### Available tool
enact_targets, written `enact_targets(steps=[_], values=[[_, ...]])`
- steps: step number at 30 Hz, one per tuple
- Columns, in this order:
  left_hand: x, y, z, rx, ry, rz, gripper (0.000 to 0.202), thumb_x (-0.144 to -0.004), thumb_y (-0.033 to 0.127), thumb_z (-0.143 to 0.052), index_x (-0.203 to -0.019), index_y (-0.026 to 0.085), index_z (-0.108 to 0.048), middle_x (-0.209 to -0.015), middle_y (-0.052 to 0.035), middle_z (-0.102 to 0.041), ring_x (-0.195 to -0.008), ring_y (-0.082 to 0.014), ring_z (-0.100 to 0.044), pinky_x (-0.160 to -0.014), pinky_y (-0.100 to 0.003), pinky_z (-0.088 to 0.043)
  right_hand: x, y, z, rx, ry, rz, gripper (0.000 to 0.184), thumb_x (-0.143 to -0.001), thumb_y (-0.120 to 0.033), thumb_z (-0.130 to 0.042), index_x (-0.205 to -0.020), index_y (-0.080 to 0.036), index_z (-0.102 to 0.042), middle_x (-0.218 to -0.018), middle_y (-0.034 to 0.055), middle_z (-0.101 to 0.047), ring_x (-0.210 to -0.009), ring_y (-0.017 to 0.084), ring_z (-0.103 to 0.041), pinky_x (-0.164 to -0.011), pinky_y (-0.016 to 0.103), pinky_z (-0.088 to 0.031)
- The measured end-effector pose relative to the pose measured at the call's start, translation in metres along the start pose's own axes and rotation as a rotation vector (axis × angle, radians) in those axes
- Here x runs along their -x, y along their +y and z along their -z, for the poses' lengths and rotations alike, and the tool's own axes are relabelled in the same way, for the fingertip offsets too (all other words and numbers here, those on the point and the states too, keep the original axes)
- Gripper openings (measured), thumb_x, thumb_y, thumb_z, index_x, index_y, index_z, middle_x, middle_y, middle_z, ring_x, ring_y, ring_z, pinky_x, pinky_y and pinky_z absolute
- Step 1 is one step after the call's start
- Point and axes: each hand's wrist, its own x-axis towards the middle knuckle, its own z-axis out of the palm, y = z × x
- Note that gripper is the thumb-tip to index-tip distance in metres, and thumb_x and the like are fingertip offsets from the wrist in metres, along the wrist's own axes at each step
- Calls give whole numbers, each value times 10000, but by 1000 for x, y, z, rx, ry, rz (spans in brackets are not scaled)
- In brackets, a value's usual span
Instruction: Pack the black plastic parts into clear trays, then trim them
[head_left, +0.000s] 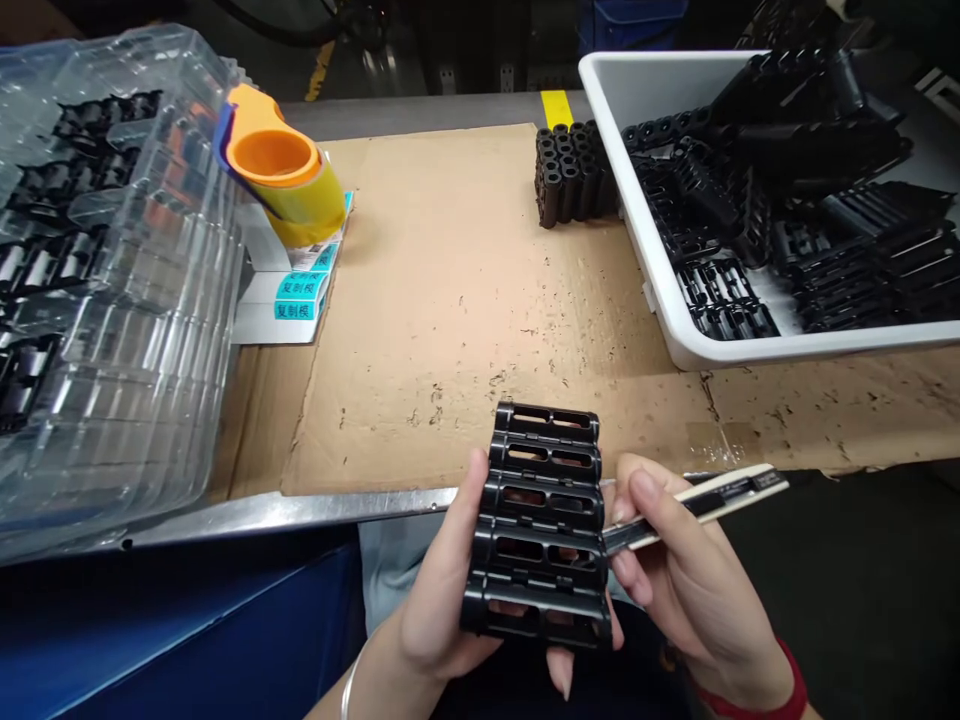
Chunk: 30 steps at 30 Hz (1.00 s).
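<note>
My left hand point(439, 590) is wrapped round a black ribbed plastic holder point(541, 520) with several slotted rows, held upright over my lap near the table's front edge. My right hand point(686, 585) grips a slim utility knife point(720, 497) with a cream and black handle. Its blade end touches the holder's right side.
A white bin point(645, 250) heaped with black plastic parts sits at the right on worn cardboard point(450, 300). A black block of tubes point(570, 175) stands beside it. Clear blister trays point(112, 280) are stacked at the left, with an orange tape dispenser point(281, 175) and teal labels point(300, 295) next to them.
</note>
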Motion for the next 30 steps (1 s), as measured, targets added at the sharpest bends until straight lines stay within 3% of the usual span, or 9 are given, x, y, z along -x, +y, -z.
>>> enact_targets(steps=[5,13,18,25,28,30], values=[[-2,-3,2,32,20,24,762,-895,766,-483,-1395,208,-624,-958,-121,-800,-742,-226,-789,-512,-190,-580,2,1,-2,-20,-9,-51,375,-936,-479,-710,-715,-199,-595,-471,-51,-592,-352,71,-517,-349,145,-401],[-3,-2,3,45,10,65,754,-899,760,-484,-1381,200,-637,-1061,-136,-797,-687,-216,-784,-434,-160,-537,5,-1,0,15,1,-92,408,-952,-480,-687,-679,-190,-599,-456,-42,-565,-356,76,-532,-353,149,-391],[-4,2,0,19,-35,99,770,-883,789,-467,-1153,132,-764,-947,-114,-799,-613,-164,-754,-420,-139,-518,5,-2,-1,8,-8,-95,417,-962,-471,-675,-667,-184,-612,-435,-40,-538,-365,67,-510,-371,149,-367],[-6,4,3,5,-55,160,809,-866,827,-432,-945,106,-791,-929,-144,-784,-532,-115,-689,-366,-112,-465,4,1,0,18,6,-124,384,-963,-464,-673,-700,-191,-609,-424,-44,-548,-340,68,-487,-355,146,-309],[-5,5,3,-8,-53,144,804,-866,823,-443,-984,108,-791,-881,-148,-777,-515,-114,-671,-364,-116,-455,1,-2,3,32,-12,-140,398,-957,-493,-668,-701,-194,-606,-428,-42,-550,-342,83,-496,-365,164,-347],[-3,6,2,-27,11,45,759,-878,794,-474,-1088,133,-783,-880,-135,-778,-542,-132,-687,-379,-133,-475,-1,-5,6,65,3,-95,412,-954,-507,-668,-693,-194,-601,-471,-34,-573,-394,83,-522,-413,168,-411]])
